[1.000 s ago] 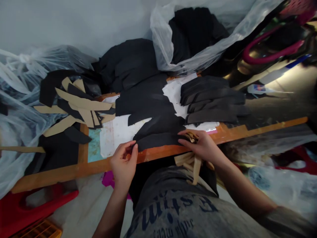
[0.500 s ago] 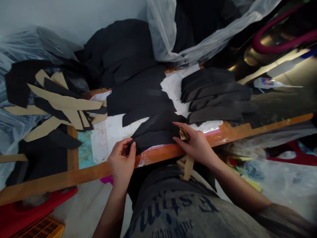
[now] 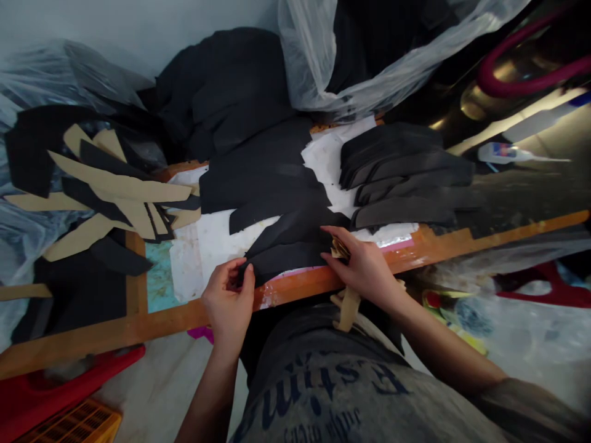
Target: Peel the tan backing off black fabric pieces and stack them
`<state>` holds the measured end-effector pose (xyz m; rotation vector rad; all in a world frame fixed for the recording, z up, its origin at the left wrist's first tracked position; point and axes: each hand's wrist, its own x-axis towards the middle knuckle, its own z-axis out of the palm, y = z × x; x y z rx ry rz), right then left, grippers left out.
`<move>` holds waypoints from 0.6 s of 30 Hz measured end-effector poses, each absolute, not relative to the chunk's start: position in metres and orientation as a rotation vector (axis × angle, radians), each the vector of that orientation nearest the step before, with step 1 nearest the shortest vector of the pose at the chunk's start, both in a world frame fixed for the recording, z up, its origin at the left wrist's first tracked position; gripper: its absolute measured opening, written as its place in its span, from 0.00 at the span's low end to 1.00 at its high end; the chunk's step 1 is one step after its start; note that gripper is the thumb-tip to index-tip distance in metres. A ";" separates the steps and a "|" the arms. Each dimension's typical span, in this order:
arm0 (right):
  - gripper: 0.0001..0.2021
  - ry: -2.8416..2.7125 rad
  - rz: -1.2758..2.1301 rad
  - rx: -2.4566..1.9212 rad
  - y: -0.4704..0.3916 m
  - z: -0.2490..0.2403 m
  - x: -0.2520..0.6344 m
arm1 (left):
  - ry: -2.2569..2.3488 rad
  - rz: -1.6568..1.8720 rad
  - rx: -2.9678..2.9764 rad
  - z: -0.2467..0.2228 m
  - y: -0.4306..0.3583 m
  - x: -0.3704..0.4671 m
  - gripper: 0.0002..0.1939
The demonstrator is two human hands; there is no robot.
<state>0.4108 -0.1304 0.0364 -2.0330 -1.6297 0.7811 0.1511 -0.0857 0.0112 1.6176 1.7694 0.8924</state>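
Observation:
A narrow black sheet piece [image 3: 286, 259], curved along its upper edge, lies near the front edge of the table. At its left end, the thumb and fingers of my left hand [image 3: 231, 295] pinch the tip. My right hand [image 3: 367, 264] is at the other end, thumb and forefinger against the black piece. Bunched tan strips [image 3: 340, 248] are tucked in that hand's curled fingers, and a tan strip [image 3: 349, 309] hangs below the palm. Behind the narrow piece, larger black sheets [image 3: 263, 166] overlap on white paper [image 3: 215, 246].
Fanned black pieces [image 3: 401, 175] lie to the right, with a white glue bottle [image 3: 501, 152] beyond them. Mixed tan and black strips [image 3: 120, 184] are heaped at left. Clear plastic [image 3: 309, 55] drapes at the back. The orange table edge [image 3: 300, 284] runs before my body.
Both hands keep almost the same place and hold on the black piece. The view has shifted very slightly.

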 end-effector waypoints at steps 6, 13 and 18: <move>0.24 -1.596 0.806 -1.989 -0.130 0.038 0.413 | 1.774 0.974 1.623 0.013 -0.093 0.155 0.10; 0.26 -1.604 0.812 -1.981 -0.131 0.041 0.415 | 1.695 1.059 1.671 0.016 -0.099 0.159 0.07; 0.28 -1.649 0.813 -1.982 -0.133 0.042 0.416 | 1.616 1.118 1.705 0.013 -0.109 0.157 0.06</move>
